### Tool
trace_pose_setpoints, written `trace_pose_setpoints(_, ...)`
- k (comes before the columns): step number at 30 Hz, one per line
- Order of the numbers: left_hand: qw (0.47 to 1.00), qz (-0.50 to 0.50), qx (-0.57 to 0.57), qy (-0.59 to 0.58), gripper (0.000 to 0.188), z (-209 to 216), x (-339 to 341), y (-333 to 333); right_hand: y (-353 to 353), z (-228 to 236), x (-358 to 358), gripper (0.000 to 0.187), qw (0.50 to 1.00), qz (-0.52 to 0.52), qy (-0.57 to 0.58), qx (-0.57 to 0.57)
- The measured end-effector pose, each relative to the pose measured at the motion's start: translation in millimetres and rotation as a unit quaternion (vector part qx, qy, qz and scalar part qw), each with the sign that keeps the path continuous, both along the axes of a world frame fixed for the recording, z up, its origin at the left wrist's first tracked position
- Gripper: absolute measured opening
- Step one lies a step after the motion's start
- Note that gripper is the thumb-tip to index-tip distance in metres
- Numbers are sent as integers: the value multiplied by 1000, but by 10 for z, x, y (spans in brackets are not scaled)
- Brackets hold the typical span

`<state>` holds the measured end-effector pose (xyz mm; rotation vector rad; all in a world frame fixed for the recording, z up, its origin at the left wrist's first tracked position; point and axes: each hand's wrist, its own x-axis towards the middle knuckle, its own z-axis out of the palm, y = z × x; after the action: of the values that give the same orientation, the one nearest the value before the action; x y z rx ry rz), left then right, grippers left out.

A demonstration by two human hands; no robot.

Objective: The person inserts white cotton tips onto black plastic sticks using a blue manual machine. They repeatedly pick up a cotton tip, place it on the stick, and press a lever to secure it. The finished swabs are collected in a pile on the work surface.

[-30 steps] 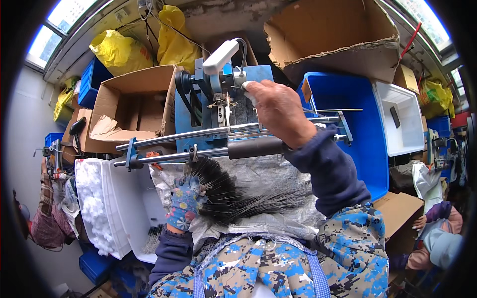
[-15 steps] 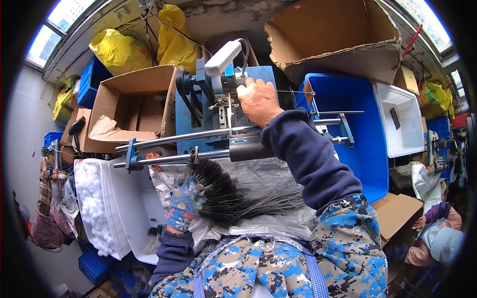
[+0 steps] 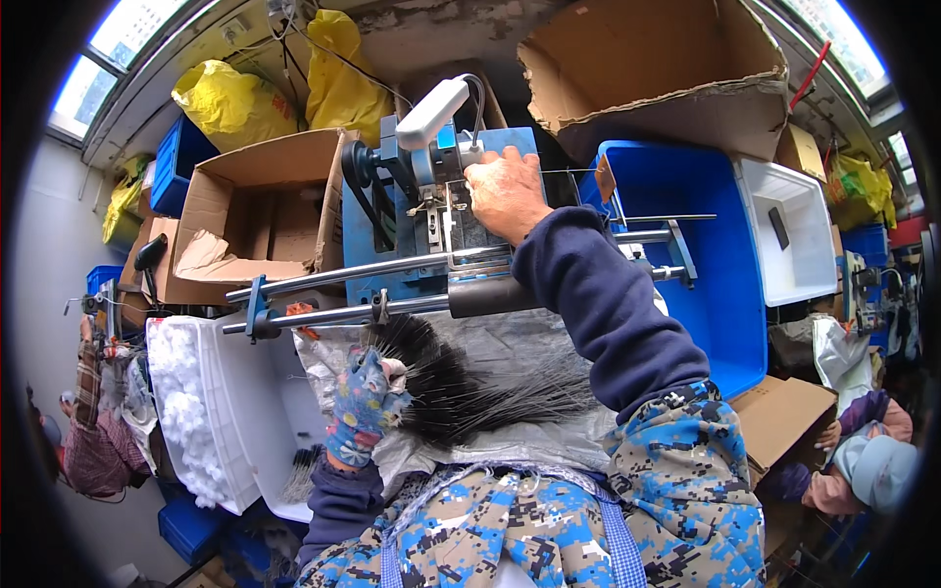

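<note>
My left hand (image 3: 365, 404), in a floral glove, has curled fingers against the left side of a pile of thin wire-stemmed pieces with dark bristly ends (image 3: 431, 377). What its fingertips grip is hidden. The pile lies on a pale plastic sheet (image 3: 534, 343) over my lap, its stems fanning right. My bare right hand (image 3: 507, 193) rests on a blue bench machine (image 3: 368, 230), its fingers bent beside a white housing. Whatever those fingers hold is covered by the hand. Two metal rods (image 3: 338, 272) cross in front of the machine, with a dark sleeve (image 3: 485, 296) on one.
A white bin (image 3: 277, 431) with white fluff beside it and an open carton (image 3: 255, 211) stand left. At right are a blue bin (image 3: 686, 196) and a white tray (image 3: 784, 230). A large carton (image 3: 657, 59) sits behind. Another person (image 3: 872, 456) is at the lower right.
My left hand has shifted slightly right and down along the pile, its fingers more turned toward it. The right hand stays on the machine, with barely any motion.
</note>
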<state>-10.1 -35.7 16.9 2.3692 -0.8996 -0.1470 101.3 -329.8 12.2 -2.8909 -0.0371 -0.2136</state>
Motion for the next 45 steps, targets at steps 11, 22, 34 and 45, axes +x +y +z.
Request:
trace_pose_setpoints(11,984,25,-174,-11,20,278,-103,-316,-41,166,-544,62,999,-23,40,17)
trace_pose_setpoints(22,987,75,-137,-34,18,393,-171,-272,576,-29,-286,60,997,-4,-36,64)
trace_pose_setpoints(34,970,159,-173,55,14,187,-174,-179,-403,259,-493,34,993,-11,-95,-64)
trace_pose_setpoints(45,860,294,-391,141,16,291,-255,106,-478,726,-994,7,992,101,41,-65)
